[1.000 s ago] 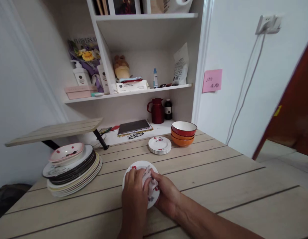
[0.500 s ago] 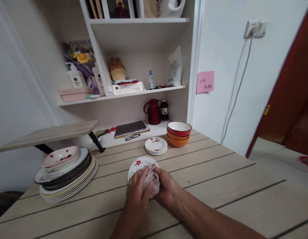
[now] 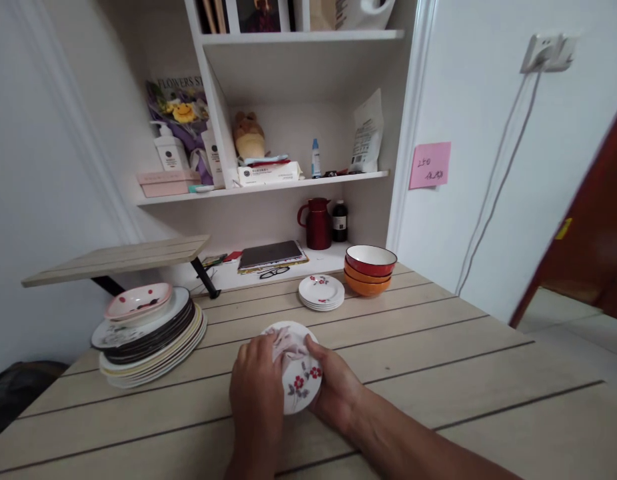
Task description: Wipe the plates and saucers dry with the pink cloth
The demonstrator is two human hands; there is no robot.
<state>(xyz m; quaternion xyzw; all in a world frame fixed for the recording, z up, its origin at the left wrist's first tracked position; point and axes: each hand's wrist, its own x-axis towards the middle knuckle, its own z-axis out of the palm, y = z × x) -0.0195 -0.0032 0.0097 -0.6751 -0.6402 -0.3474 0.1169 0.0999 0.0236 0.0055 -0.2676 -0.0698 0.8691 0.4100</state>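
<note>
A small white plate (image 3: 301, 390) with red flowers lies on the wooden table (image 3: 438, 353) just in front of me. My left hand (image 3: 256, 393) rests over the plate's left side, its fingers closed on a crumpled pale cloth (image 3: 287, 345) pressed to the plate's far part. My right hand (image 3: 338, 390) grips the plate's right rim, thumb on top. The near part of the plate with the flower print is uncovered.
A stack of small flowered plates (image 3: 321, 292) and stacked red and orange bowls (image 3: 370, 269) stand at the back. A tall pile of large plates (image 3: 148, 333) topped by a pink dish (image 3: 137, 301) sits left. A raised wooden board (image 3: 118, 259) and shelves are behind.
The cloth has moved from the near right of the plate to its far part, uncovering the flower print. Both hands stayed on the plate; the camera shifted slightly.
</note>
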